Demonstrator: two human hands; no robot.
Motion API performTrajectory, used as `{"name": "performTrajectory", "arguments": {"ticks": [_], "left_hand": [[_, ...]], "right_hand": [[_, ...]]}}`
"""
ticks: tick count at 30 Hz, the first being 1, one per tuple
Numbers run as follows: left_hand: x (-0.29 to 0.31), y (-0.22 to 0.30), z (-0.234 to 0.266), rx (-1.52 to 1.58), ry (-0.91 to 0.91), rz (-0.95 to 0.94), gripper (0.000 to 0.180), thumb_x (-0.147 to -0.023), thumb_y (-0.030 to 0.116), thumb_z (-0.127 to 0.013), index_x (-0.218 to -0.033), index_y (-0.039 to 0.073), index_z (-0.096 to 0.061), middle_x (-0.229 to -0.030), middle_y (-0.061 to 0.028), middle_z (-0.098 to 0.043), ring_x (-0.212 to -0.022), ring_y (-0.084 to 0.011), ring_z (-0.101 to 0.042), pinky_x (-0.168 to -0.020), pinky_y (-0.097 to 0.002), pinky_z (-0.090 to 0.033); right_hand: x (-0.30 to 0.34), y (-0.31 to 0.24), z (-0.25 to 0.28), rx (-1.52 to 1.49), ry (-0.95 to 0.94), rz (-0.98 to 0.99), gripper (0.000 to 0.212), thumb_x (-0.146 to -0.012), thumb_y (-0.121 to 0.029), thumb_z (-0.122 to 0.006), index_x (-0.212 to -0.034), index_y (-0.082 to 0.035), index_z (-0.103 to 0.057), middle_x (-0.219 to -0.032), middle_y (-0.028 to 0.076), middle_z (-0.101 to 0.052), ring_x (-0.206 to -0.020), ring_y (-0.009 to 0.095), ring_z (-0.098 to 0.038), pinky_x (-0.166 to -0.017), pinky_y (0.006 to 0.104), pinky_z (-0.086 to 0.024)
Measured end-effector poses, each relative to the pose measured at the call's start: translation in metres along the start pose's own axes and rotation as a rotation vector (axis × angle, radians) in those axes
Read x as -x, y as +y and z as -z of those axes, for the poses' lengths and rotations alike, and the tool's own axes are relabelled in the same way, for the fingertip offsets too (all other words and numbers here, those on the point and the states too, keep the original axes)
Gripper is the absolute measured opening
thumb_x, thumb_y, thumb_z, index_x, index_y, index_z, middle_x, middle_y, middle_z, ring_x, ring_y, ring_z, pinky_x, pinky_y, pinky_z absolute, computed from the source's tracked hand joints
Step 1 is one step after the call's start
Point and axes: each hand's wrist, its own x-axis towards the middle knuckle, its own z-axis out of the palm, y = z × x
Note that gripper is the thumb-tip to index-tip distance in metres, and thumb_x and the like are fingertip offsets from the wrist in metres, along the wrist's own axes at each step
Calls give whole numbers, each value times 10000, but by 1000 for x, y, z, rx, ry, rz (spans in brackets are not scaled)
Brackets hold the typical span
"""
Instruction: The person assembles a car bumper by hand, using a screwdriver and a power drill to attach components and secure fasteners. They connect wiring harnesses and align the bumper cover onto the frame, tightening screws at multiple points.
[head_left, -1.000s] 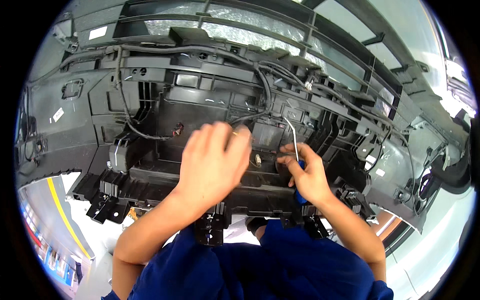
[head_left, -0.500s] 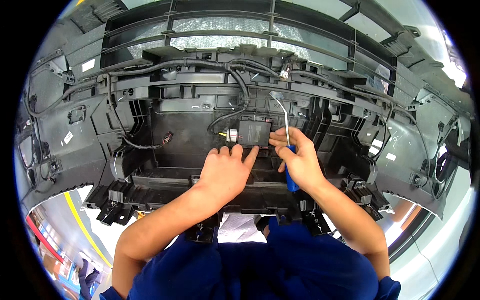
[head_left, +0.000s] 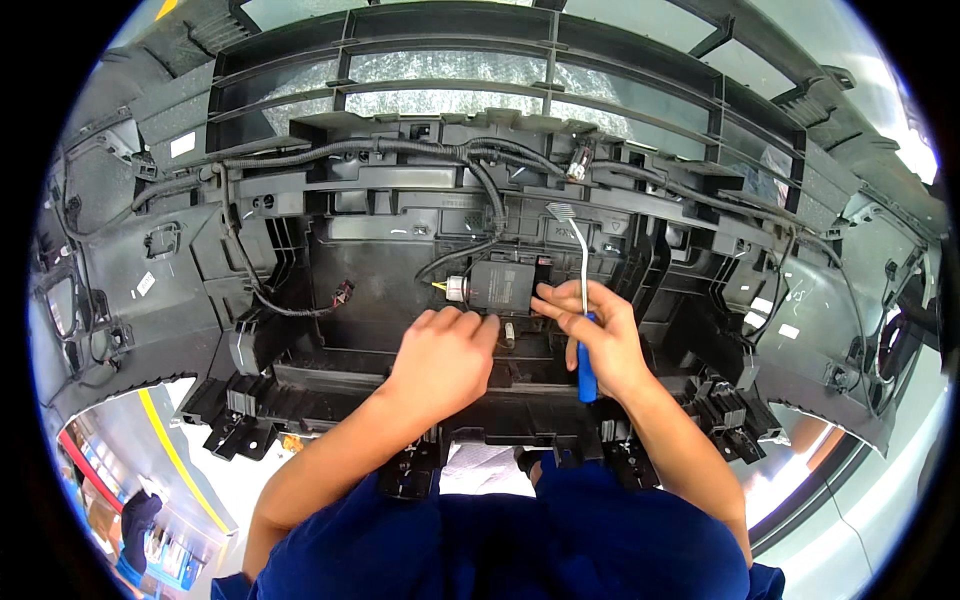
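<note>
A black rectangular module [head_left: 502, 286] sits in the recess of a large black bumper-like panel [head_left: 345, 255], a white connector [head_left: 457, 289] with yellow wires at its left side. My right hand [head_left: 608, 338] grips the blue handle of a pry tool [head_left: 586, 358]; its bent metal shaft points away from me to a flat, slotted tip. The fingertips of that same hand reach the module's right edge. Just below and left of the module, my left hand [head_left: 447, 355] is closed, fingers curled together and their tips hidden. Beside it shows a small pale clip [head_left: 509, 333].
A black wiring harness [head_left: 400, 146] runs across the panel, with one loose connector [head_left: 343, 293] at the left and another [head_left: 578, 162] at the top. Slatted openings [head_left: 450, 50] lie at the far side. Black brackets [head_left: 408, 470] line the near edge.
My left hand has drawn back from the module's lower edge, its index finger now curled, uncovering the pale clip. My right hand still holds the pry tool. The whole view has shifted slightly.
</note>
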Motion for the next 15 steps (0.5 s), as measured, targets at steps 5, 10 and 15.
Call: {"name": "performTrajectory", "arguments": {"ticks": [5, 10, 15], "left_hand": [[-9, -11, 10, 279, 264, 370, 366, -862, 67, -739, -1186, -11, -588, -1050, -203, -643, -924, -388, -681, -763, -433, -572], [-2, -9, 17, 254, 151, 393, 430, -901, 84, -684, -1287, -46, -542, -1222, -225, -613, -1057, -431, -654, -903, -483, -561], [2, -21, 6, 182, 89, 259, 519, -892, 18, -649, -1385, -50, -498, -1304, -240, -571, -1047, -450, -669, -891, -485, -576]], "right_hand": [[2, 10, -15, 377, 78, 265, 298, -939, 42, -559, -1237, 33, -559, -1391, 215, -580, -1201, 330, -694, -633, 291, -605], [-3, -6, -22, 312, 99, 97, 305, -930, 42, -570, -1234, 27, -547, -1458, 196, -545, -1200, 331, -691, -739, 330, -606], [-7, -8, -22, 303, -7, 153, 316, -921, 48, -591, -1234, 33, -553, -1486, 196, -533, -1188, 297, -687, -676, 313, -602]]}}
